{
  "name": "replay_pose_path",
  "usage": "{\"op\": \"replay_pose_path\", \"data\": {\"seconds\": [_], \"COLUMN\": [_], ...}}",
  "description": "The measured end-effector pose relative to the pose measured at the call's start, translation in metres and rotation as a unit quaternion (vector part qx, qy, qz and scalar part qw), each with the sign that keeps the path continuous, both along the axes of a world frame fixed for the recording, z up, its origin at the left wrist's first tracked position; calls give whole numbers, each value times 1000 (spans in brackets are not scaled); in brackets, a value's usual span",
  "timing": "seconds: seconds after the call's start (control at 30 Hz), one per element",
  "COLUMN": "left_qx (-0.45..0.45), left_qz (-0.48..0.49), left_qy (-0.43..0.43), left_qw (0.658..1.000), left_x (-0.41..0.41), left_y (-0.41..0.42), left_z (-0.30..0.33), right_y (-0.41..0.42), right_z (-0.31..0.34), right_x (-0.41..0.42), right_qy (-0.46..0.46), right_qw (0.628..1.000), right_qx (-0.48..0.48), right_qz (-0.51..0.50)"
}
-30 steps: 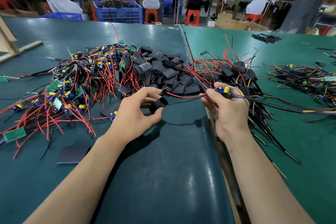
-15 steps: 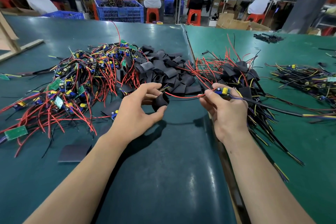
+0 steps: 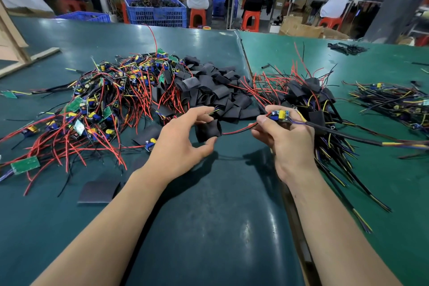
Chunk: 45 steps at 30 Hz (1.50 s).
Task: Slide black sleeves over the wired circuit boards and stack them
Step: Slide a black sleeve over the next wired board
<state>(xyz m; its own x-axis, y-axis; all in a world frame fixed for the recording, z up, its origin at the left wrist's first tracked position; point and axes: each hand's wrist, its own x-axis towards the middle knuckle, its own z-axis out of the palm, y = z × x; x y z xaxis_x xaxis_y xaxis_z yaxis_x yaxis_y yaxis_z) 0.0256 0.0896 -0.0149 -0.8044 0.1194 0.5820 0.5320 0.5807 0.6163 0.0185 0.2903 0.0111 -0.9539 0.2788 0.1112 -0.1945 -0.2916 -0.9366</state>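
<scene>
My left hand pinches an opened black sleeve between thumb and fingers. A red and a black wire run from the sleeve's right end to a small circuit board with a yellow capacitor, which my right hand grips. A thick black cable leaves the board to the right. Behind my hands lies a heap of loose black sleeves. At the left sprawls a tangle of bare wired boards. A stack of sleeved boards lies at the right, just behind my right hand.
A flat black sleeve lies near my left forearm. Another bundle of wired boards sits far right on the green table. A seam between two tabletops runs under my right arm. Blue crates, red stools and seated people are beyond the table.
The sleeve in my left hand has moved right along the red and black wires, closer to the board. My right hand has barely shifted.
</scene>
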Motion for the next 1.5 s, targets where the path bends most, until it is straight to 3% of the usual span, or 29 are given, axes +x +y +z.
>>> {"op": "replay_pose_path", "data": {"seconds": [0.3, 0.67, 1.13, 1.3, 1.5], "left_qx": [39, 66, -74, -47, -18], "left_qz": [12, 10, -18, -1, -14], "left_qy": [-36, -3, 57, 50, 30], "left_qw": [998, 998, 995, 998, 999], "left_x": [-2, -1, 6, 10, 10], "left_y": [-1, 0, 8, 13, 14], "left_z": [-3, -1, 5, 7, 6], "right_y": [4, 5, -13, -11, -14], "right_z": [4, 1, -2, -6, -7], "right_x": [1, -2, 4, 5, 6], "right_qy": [59, 4, -52, -11, -38], "right_qw": [998, 999, 991, 990, 991], "right_qx": [-35, -33, 40, 87, 34], "right_qz": [1, -30, 116, 106, 128]}}
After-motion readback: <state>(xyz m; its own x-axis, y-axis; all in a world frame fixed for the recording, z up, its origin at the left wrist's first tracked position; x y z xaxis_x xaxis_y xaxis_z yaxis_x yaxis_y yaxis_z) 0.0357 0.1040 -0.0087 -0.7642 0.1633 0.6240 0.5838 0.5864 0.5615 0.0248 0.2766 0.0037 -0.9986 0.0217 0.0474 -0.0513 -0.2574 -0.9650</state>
